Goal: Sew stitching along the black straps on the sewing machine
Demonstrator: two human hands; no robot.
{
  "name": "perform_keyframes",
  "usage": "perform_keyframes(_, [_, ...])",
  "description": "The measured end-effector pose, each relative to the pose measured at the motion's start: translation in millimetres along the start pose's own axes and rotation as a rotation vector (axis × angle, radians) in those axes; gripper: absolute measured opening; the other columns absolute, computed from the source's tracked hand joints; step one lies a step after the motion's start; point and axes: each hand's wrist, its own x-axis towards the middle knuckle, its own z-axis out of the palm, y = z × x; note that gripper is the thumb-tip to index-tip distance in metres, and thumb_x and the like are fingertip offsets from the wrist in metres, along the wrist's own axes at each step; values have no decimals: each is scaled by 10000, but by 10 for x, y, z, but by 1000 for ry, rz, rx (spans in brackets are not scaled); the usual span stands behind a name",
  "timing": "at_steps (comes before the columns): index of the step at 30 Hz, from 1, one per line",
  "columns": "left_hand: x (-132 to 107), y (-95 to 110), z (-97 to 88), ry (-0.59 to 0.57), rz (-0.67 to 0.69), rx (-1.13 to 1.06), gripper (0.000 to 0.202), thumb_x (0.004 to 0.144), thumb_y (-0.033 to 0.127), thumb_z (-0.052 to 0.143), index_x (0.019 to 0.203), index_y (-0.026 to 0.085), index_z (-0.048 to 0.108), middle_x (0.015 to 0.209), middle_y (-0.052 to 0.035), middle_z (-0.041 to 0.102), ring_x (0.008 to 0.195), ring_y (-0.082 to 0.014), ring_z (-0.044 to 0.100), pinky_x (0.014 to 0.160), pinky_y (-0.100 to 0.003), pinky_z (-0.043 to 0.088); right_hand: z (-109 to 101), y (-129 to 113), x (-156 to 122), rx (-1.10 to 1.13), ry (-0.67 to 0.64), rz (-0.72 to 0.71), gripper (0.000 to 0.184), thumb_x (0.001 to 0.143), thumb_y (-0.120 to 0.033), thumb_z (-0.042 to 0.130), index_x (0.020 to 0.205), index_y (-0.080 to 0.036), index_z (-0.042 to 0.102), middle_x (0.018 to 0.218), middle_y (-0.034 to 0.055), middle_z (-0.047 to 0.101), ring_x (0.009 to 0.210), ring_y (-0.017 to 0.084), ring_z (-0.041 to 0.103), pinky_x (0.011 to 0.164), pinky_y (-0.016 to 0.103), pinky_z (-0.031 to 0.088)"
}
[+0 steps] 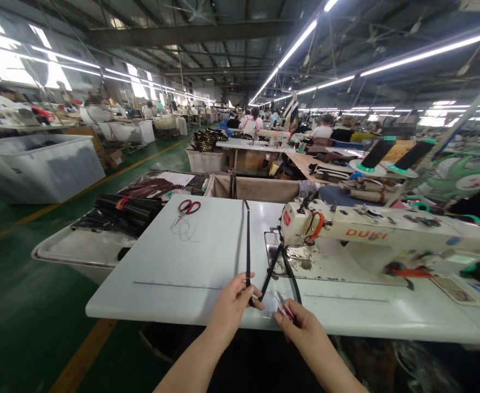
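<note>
A narrow black strap [248, 240] runs up across the white tabletop from my left hand [234, 300], whose fingers are closed around it. From there the strap loops toward the needle area of the sewing machine [366, 234], and another length hangs down on the right. My right hand [303, 323] grips small thread snips [288, 311] with a pink handle, their blades pointing up and left toward the strap. The two hands are close together at the table's front edge. Whether the blades touch the strap I cannot tell.
Red-handled scissors [189, 207] lie at the table's upper left beside a loose thread. Black strips [127, 210] are bundled on a bin to the left. A beige fabric-lined bin [256, 188] stands behind the table. Thread cones [375, 155] stand behind the machine. Other people work farther back.
</note>
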Motion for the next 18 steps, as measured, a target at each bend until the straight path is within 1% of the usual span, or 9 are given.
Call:
perform_keyframes(3, [-9,-17,-14,-10,-17,-9,667,835,561,752,1325,157,547,941,-66,757,770,-242,765,850,-404,572,-29,-44,-21,-24,2,-12,376,830,-579,592,711,-249,457,617,-76,371,608,147,364,613,309,300])
perform_keyframes(7, [-15,-52,-43,-14,-25,47,731,853,502,749,1426,139,478,993,-90,771,756,-237,765,870,-405,558,-55,-250,-37,-48,-27,-2,329,819,-525,587,715,-241,458,682,-64,364,674,157,367,653,308,313])
perform_keyframes(10, [-17,-53,-44,-9,-22,79,784,856,448,749,1501,156,411,1133,-125,760,744,-214,762,880,-400,557,-52,-383,-30,-77,-49,22,301,796,-502,577,711,-239,458,675,-62,373,681,161,373,662,307,318])
perform_keyframes(12, [-26,-38,-32,-10,-20,89,804,867,414,743,1545,203,368,1300,-157,706,759,-201,766,889,-401,561,-47,-425,-24,-86,-50,31,294,778,-488,581,691,-242,447,654,-65,369,670,159,368,652,304,308])
perform_keyframes(15, [-49,-2,-6,-21,-8,85,840,888,363,727,1600,291,287,1532,-187,541,775,-185,770,905,-415,569,-49,-429,-26,-94,-68,41,298,786,-471,584,663,-242,439,638,-67,357,659,155,360,639,298,296])
perform_keyframes(17, [-63,16,12,-42,-7,74,857,889,342,728,1611,325,267,1609,-191,448,765,-170,763,905,-415,576,-56,-414,-32,-101,-71,37,297,808,-458,589,659,-235,462,638,-65,357,658,153,362,637,294,295])
perform_keyframes(18, [-68,19,20,-55,-12,68,861,888,338,730,1613,334,265,1624,-190,425,762,-164,759,901,-412,579,-59,-408,-33,-102,-67,32,290,819,-449,595,662,-230,486,638,-65,355,656,152,362,636,293,294])
